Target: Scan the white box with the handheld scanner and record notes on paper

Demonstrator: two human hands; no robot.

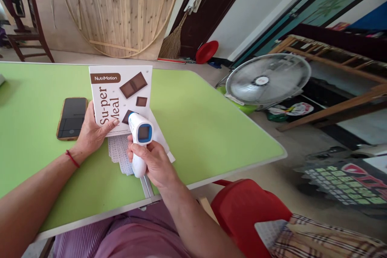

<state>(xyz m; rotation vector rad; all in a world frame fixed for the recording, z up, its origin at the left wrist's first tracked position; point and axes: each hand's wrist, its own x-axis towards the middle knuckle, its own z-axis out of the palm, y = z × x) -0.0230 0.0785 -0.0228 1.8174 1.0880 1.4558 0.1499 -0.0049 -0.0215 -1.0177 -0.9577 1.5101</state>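
My left hand (93, 131) grips the lower left side of a white box (104, 88) marked NutriMotion, its thumb lying across the front. The box is held upright, with dark chocolate pieces pictured on it. In my right hand (155, 163) is a white infrared thermometer (139, 165) with a blue-rimmed screen, which looks dark. The thermometer's head covers a lower part of the box's front; whether they touch I cannot tell. Below the box, printed sheets (119, 153) lie on the green table (196, 129). A phone (71, 119) in a brown case lies left of my left hand.
A red chair (248, 213) stands at the table's near right side, with plaid cloth (317, 238) beside it. Beyond the right edge are a large fan (278, 76) and a wooden rack (341, 62). A round wooden board (121, 8) leans at the back.
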